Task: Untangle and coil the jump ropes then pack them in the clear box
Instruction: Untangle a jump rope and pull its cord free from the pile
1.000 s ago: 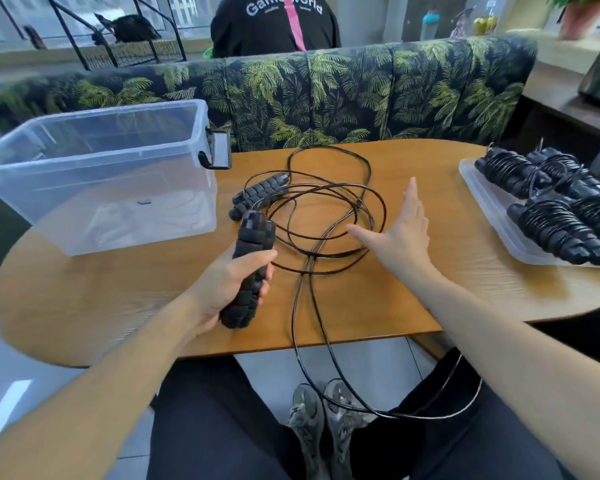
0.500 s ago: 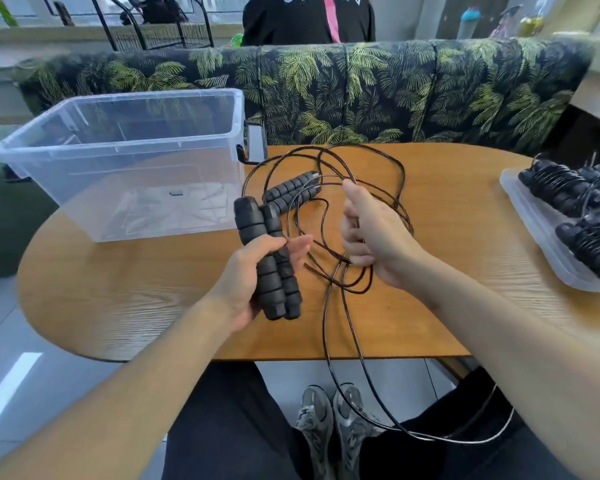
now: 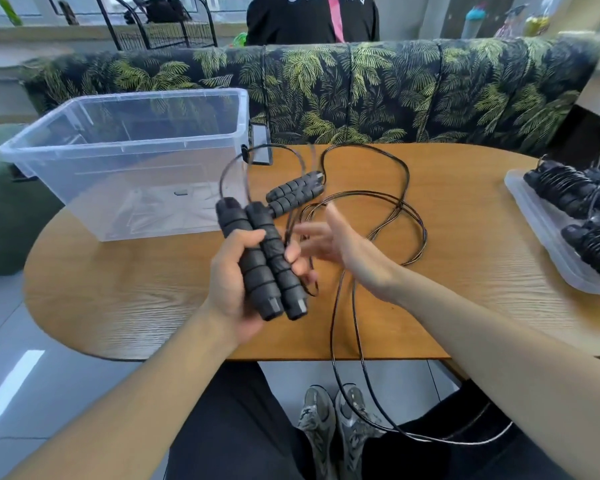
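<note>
left hand (image 3: 238, 289) clenched round two black ribbed foam handles (image 3: 265, 261), in front of clear plastic box (image 3: 125, 161) | right hand (image 3: 340, 247) open, fingers spread, blurred, among thin black cord (image 3: 405, 202) | cord looks limp, springy, likely to tangle; gather it near the handles

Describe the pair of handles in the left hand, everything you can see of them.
The pair of handles is black, with what looks like ribbed foam grips in stacked rings and smooth hard caps at the lower ends. They lie side by side, touching, tilted slightly with the tops leaning left, held above the wooden table. The left hand grips them around the middle, thumb across the front and fingertips showing at the right. Thin black cord leaves the top ends, blurred, arcing toward the clear box.
</note>
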The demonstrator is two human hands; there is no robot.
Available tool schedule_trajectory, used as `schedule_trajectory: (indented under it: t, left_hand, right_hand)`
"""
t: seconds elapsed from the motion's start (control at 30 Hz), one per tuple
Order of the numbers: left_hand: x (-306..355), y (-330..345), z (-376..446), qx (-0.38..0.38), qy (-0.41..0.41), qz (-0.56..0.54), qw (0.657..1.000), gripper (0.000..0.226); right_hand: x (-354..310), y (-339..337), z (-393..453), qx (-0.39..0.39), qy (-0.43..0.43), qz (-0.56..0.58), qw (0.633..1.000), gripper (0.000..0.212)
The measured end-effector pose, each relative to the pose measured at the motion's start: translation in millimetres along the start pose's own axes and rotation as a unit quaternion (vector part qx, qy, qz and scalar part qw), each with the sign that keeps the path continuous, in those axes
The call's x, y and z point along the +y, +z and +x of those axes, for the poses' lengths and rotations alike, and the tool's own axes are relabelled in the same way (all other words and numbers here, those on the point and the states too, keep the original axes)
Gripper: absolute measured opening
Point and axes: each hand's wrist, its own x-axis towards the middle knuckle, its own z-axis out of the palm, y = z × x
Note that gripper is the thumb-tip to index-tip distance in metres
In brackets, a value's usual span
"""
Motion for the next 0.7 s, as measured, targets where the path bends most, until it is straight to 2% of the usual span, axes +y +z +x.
schedule_trajectory:
  t: [0.07,0.13,0.2,0.3,0.4,0.47,0.6,0.63,0.7]
  left_hand:
    - [8,-8,2,0.039,0.024,-0.037,0.998,0.024]
    - [13,-16,1,0.078,0.031,-0.065,0.994,0.023]
    - [13,-21,-2,0.107,0.025,-0.084,0.990,0.021]
    - [8,-26,-6,0.156,0.008,-0.031,0.987,0.019]
    - [3,-34,-8,0.189,-0.015,0.086,0.978,0.016]
    - [4,-40,-9,0.202,-0.021,0.152,0.967,0.016]
    - [13,-53,-8,0.212,-0.048,0.225,0.950,0.017]
    - [14,-54,-7,0.211,-0.048,0.253,0.943,0.020]
    - [14,-52,-3,0.207,-0.039,0.312,0.926,0.025]
  right_hand:
    - [11,0,-10,-0.064,-0.037,-0.154,0.985,0.072]
    - [18,-2,-17,-0.076,-0.092,-0.271,0.955,0.067]
    - [18,-5,-21,-0.072,-0.145,-0.337,0.928,0.050]
    - [16,-13,-27,-0.051,-0.212,-0.417,0.883,0.023]
    - [28,-30,-31,-0.036,-0.243,-0.501,0.830,0.024]
    - [39,-48,-32,-0.020,-0.230,-0.516,0.825,0.027]
    - [53,-76,-41,0.025,-0.201,-0.473,0.858,0.028]
    - [54,-78,-42,0.039,-0.203,-0.475,0.855,0.032]
    - [54,-78,-44,0.077,-0.224,-0.519,0.821,0.039]
